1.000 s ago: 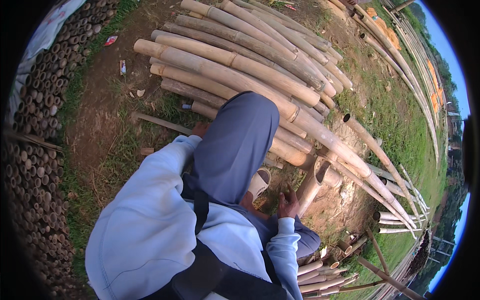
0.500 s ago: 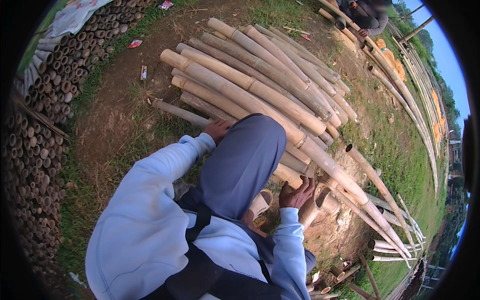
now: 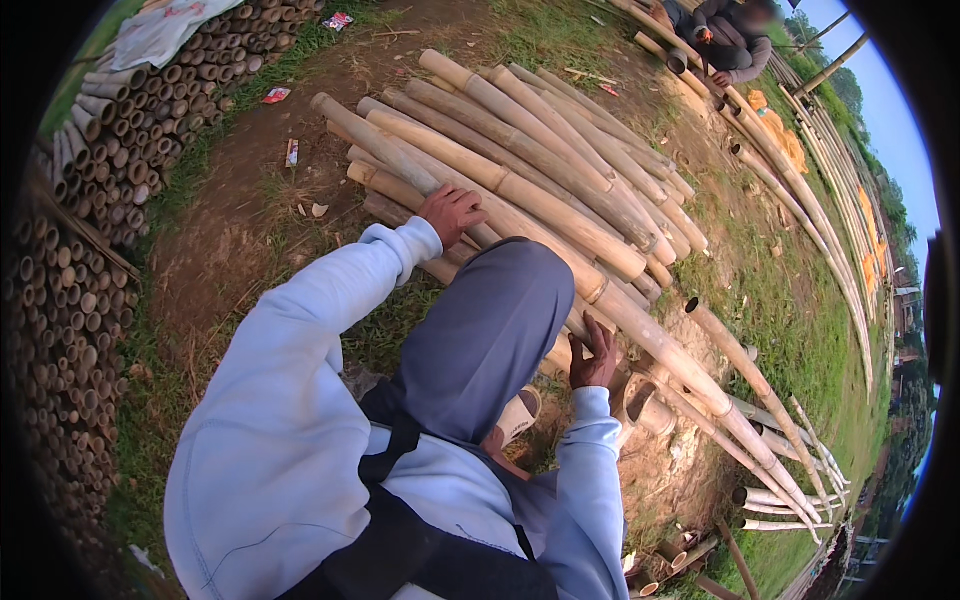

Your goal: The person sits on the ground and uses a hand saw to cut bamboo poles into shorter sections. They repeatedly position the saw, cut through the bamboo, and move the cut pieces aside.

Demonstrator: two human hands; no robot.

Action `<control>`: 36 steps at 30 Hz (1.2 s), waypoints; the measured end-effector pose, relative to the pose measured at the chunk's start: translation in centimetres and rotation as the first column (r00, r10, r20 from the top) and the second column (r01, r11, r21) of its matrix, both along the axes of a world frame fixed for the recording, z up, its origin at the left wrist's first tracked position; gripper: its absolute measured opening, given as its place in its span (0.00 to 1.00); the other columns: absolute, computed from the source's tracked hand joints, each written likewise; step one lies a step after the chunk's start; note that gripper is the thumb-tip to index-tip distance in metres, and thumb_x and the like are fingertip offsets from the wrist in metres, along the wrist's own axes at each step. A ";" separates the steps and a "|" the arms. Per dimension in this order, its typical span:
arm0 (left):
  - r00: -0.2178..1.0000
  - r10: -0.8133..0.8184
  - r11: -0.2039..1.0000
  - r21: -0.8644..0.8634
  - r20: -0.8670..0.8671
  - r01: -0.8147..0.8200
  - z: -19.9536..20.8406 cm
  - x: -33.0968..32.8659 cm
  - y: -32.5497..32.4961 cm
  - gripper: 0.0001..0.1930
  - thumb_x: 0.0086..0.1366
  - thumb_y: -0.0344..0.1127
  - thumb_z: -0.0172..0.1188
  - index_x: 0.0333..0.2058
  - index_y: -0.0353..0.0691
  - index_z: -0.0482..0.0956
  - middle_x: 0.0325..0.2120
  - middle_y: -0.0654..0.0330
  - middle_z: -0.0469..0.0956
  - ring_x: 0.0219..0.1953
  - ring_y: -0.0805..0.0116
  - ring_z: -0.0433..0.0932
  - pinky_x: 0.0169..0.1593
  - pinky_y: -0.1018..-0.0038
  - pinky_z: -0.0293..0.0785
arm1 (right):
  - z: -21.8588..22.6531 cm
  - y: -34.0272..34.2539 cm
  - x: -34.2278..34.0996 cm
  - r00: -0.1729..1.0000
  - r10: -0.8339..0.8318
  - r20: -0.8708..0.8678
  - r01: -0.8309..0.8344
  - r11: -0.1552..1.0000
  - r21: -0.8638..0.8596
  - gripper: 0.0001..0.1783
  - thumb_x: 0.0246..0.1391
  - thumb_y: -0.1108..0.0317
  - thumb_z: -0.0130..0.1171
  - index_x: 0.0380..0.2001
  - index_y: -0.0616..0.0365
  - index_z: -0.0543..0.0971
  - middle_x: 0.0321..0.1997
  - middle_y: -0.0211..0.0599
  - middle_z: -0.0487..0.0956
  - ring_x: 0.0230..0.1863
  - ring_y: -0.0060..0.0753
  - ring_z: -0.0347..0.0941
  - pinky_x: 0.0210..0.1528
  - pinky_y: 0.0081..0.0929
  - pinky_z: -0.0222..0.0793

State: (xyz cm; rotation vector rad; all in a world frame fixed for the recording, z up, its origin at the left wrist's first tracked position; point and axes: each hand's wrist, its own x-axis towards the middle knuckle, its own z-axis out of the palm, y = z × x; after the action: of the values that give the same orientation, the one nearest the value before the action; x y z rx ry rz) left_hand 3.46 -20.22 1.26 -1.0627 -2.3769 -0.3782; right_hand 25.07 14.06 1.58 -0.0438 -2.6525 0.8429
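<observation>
My left hand (image 3: 453, 212) is closed over a slim greyish bamboo pole (image 3: 392, 155), which lies slanting across the near left side of a pile of cut bamboo poles (image 3: 560, 205). My raised knee covers the middle of this pole. Beyond the knee, my right hand (image 3: 594, 352) curves around what looks like its lower end, thumb and fingers on either side. Just right of that hand are the cut ends of thick bamboo pieces (image 3: 650, 412). A long pale bamboo pole (image 3: 660, 345) runs past both hands toward the lower right.
Stacked bamboo (image 3: 85, 300) fills the left side, with a white sheet (image 3: 175, 30) on top. Another person (image 3: 735, 40) sits at the far right beside long poles (image 3: 800, 190). Short bamboo offcuts (image 3: 670, 555) lie at the lower right. My sandalled foot (image 3: 520, 415) stands near my right hand.
The slim pole has come up from the ground at the left onto the pile's near side. My left hand has moved up and right with it; my right hand has risen slightly.
</observation>
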 end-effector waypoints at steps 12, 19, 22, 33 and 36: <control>0.966 0.098 0.992 -0.102 0.239 -0.075 1.9 -5.2 -2.0 0.26 0.48 0.22 0.59 0.47 0.51 0.81 0.45 0.60 0.76 0.53 0.57 0.73 0.58 0.62 0.67 | 7.4 -0.6 -6.3 0.996 0.082 0.044 -0.082 0.997 0.003 0.28 0.49 0.67 0.73 0.57 0.46 0.81 0.44 0.40 0.80 0.47 0.46 0.75 0.51 0.40 0.74; 0.961 0.034 0.993 -0.119 0.275 -0.001 1.3 -5.7 0.0 0.27 0.48 0.27 0.62 0.50 0.49 0.80 0.45 0.60 0.75 0.55 0.58 0.72 0.61 0.61 0.64 | 6.2 2.6 -7.4 0.988 0.064 0.138 -0.074 0.995 0.073 0.28 0.49 0.63 0.73 0.56 0.49 0.81 0.46 0.43 0.81 0.50 0.50 0.74 0.54 0.44 0.71; 0.944 -0.044 0.995 -0.067 0.326 0.070 4.1 -4.4 0.0 0.24 0.57 0.41 0.67 0.53 0.46 0.79 0.48 0.57 0.75 0.56 0.56 0.72 0.64 0.60 0.62 | 5.1 3.6 -8.5 0.975 0.026 0.219 -0.046 0.995 0.085 0.26 0.51 0.54 0.71 0.54 0.42 0.82 0.47 0.37 0.81 0.52 0.47 0.75 0.58 0.50 0.65; 0.905 0.005 0.945 -0.298 0.426 0.135 4.1 -5.1 5.3 0.39 0.65 0.72 0.51 0.57 0.41 0.78 0.52 0.53 0.76 0.57 0.52 0.71 0.64 0.58 0.61 | 3.7 3.3 -10.2 0.976 -0.131 0.173 0.084 0.963 0.255 0.24 0.46 0.54 0.74 0.50 0.35 0.85 0.54 0.25 0.80 0.59 0.38 0.72 0.65 0.51 0.50; 0.872 0.051 0.927 -0.348 0.487 0.140 4.1 -5.4 6.1 0.41 0.66 0.73 0.49 0.58 0.40 0.76 0.55 0.53 0.75 0.59 0.51 0.71 0.65 0.57 0.61 | 3.6 3.1 -10.2 0.969 -0.155 0.191 0.106 0.964 0.244 0.25 0.45 0.54 0.74 0.50 0.34 0.85 0.54 0.26 0.79 0.59 0.37 0.71 0.65 0.51 0.51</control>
State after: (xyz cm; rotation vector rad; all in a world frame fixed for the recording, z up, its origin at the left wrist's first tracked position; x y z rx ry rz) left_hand -1.97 -14.16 5.34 -1.3188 -2.9701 -0.2303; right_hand 14.89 17.16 5.17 -0.2592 -2.8886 0.5050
